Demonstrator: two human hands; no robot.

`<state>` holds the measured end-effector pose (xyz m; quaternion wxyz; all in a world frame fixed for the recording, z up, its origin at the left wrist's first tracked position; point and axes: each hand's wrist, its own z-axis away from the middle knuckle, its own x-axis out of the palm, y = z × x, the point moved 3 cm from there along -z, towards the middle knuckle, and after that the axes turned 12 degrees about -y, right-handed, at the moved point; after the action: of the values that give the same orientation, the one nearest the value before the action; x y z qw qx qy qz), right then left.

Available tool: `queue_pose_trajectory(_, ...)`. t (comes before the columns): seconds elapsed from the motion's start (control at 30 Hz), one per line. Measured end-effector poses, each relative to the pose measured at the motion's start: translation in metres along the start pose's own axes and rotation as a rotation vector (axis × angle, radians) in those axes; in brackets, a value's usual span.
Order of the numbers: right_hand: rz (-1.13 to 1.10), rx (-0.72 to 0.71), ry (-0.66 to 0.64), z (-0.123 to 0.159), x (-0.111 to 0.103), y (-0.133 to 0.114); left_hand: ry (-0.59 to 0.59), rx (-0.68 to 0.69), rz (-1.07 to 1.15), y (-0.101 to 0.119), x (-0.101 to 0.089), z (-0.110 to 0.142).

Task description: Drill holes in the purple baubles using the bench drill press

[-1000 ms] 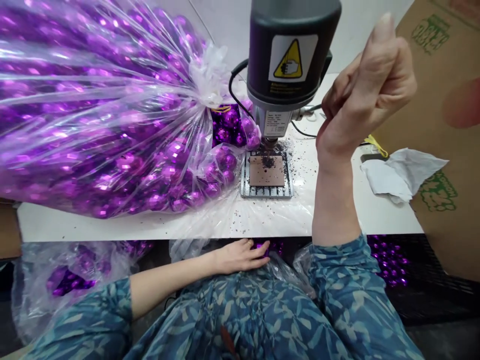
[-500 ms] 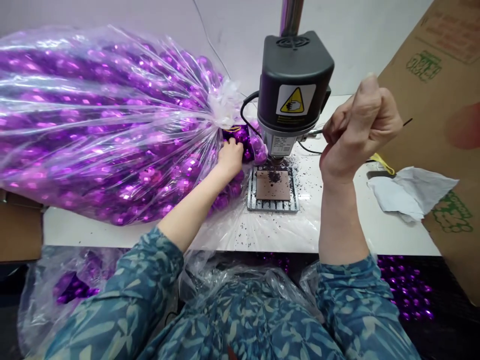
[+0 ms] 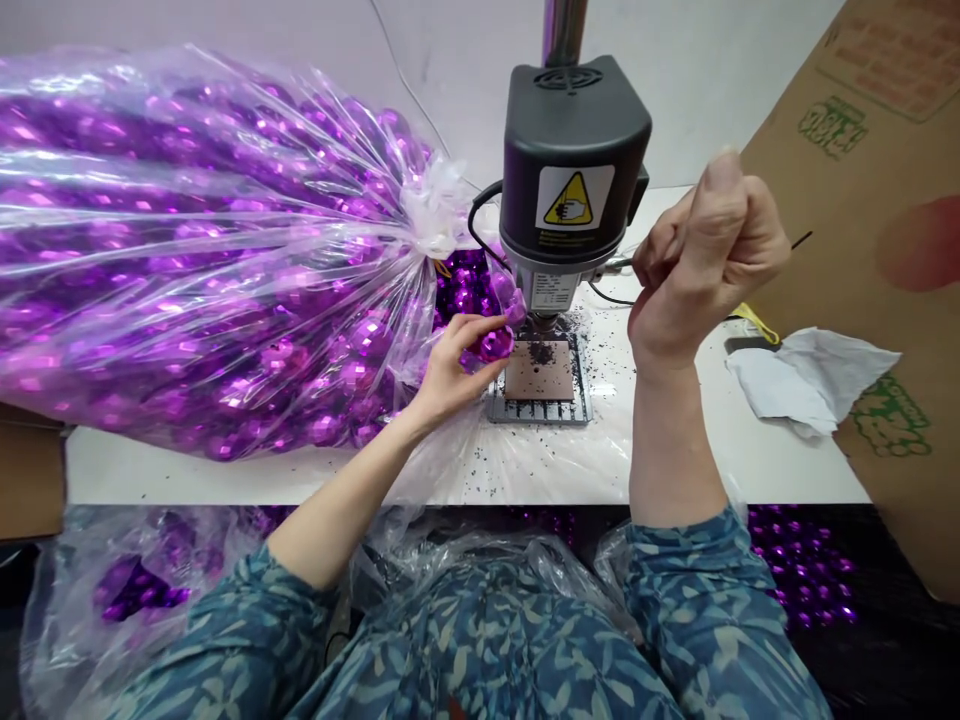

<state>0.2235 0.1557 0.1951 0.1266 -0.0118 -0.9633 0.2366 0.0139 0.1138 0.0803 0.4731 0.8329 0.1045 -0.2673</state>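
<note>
Between the thumb and fingers of my left hand (image 3: pixel 450 370) is a shiny purple faceted ball (image 3: pixel 496 344), just left of the drilling spot. My right hand (image 3: pixel 709 265) is closed around the thin lever (image 3: pixel 621 264) on the side of a small drill press (image 3: pixel 574 135); the lever's dark tip pokes out beyond the fist. Under the press head, a brown square board (image 3: pixel 544 382) with a small dark hole lies on a slotted metal base (image 3: pixel 536 412). Dark shavings are scattered over both. The drill tip is hard to make out.
A big tied clear bag (image 3: pixel 210 260) full of purple balls fills the left of the white table (image 3: pixel 585 480). Loose purple balls (image 3: pixel 465 280) lie behind my left hand. Crumpled white paper (image 3: pixel 802 380) and a cardboard box (image 3: pixel 907 330) are at the right.
My left hand has come away from the purple balls by the bag's knot, toward me and the base, with a ball in its fingers. My right hand stays on the lever.
</note>
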Motion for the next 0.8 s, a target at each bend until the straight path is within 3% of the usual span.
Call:
queue_pose_trajectory(0.2, 0.036, 0.022, 0.009, 0.0, 0.001, -0.001, -0.089, -0.277, 0.632, -0.009, 0.047, 0.021)
queue_pose_trajectory(0.33, 0.048, 0.039, 0.0, 0.001, 0.0, -0.001, -0.091, -0.459, 0.984, -0.018, 0.063, 0.024)
queue_pose_trajectory(0.5, 0.036, 0.02, -0.008, 0.002, 0.0, -0.001, -0.008, -0.509, 0.885, -0.027, 0.06, 0.019)
queue_pose_trajectory(0.67, 0.053, 0.056, -0.003, 0.003, 0.0, -0.003, 0.054, -0.545, 1.054, -0.035, 0.06, 0.011)
queue_pose_trajectory(0.8, 0.077, 0.086, -0.019, 0.004, 0.0, -0.004, 0.143, -0.563, 0.924, -0.052, 0.064, 0.008)
